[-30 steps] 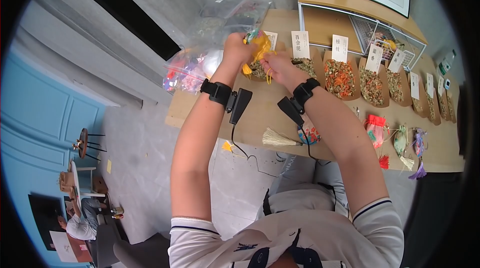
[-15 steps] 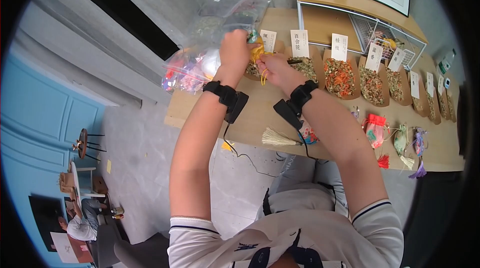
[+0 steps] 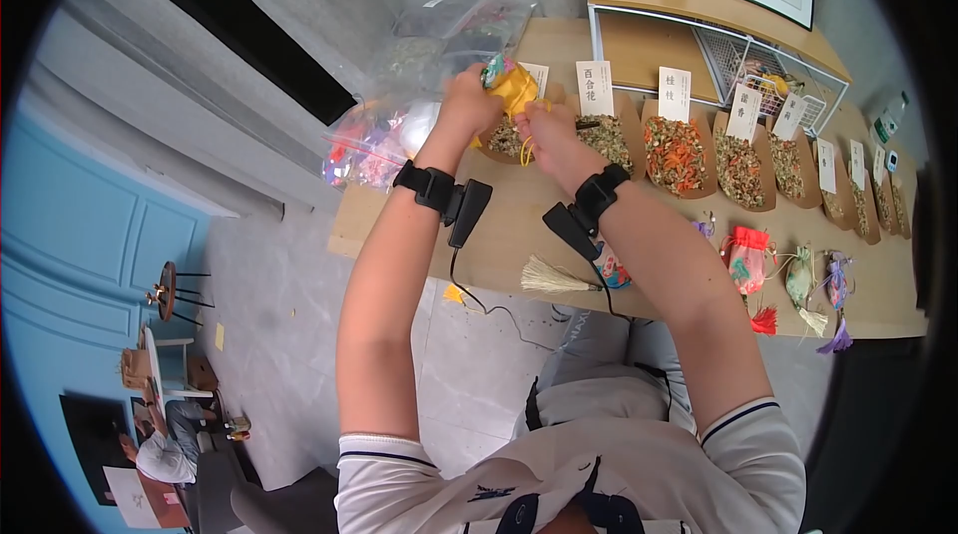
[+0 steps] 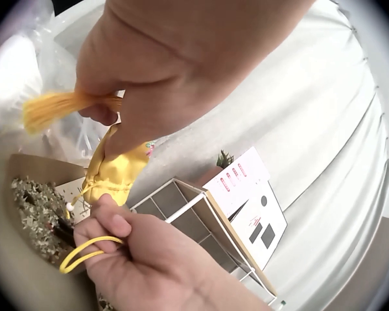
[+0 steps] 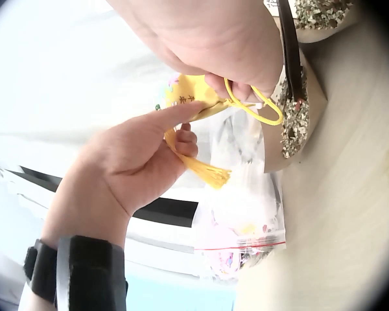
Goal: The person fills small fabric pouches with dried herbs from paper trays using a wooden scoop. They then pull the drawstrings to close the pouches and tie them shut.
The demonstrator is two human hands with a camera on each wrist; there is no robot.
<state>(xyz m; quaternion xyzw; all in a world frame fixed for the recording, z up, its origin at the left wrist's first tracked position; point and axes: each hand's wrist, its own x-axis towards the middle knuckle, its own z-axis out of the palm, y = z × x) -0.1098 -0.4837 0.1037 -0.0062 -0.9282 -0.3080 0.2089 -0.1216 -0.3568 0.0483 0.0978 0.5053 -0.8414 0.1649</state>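
Note:
Between the two hands is a small yellow satin pouch [image 3: 513, 89] with a printed pattern, raised over the table's far left part. My left hand [image 3: 471, 105] pinches its body, and a yellow tassel [image 4: 58, 109] sticks out from between the curled fingers. The fingers of my right hand [image 3: 553, 135] pinch the gathered neck of the pouch in the left wrist view [image 4: 110, 184]. A loop of yellow cord [image 5: 272, 116] hangs out of the right hand, with a pale bead near the neck.
Paper trays of dried herbs [image 3: 679, 157] with labels stand in a row to the right. Clear plastic bags [image 3: 371, 143] lie at the left. Finished-looking pouches [image 3: 748, 257] and a cream tassel [image 3: 559, 275] lie near the front edge. Behind stands a wooden shelf [image 3: 649, 45].
The left hand has turned, showing more of the yellow pouch than half a second ago. The right hand keeps its pinch at the neck, nearly in place.

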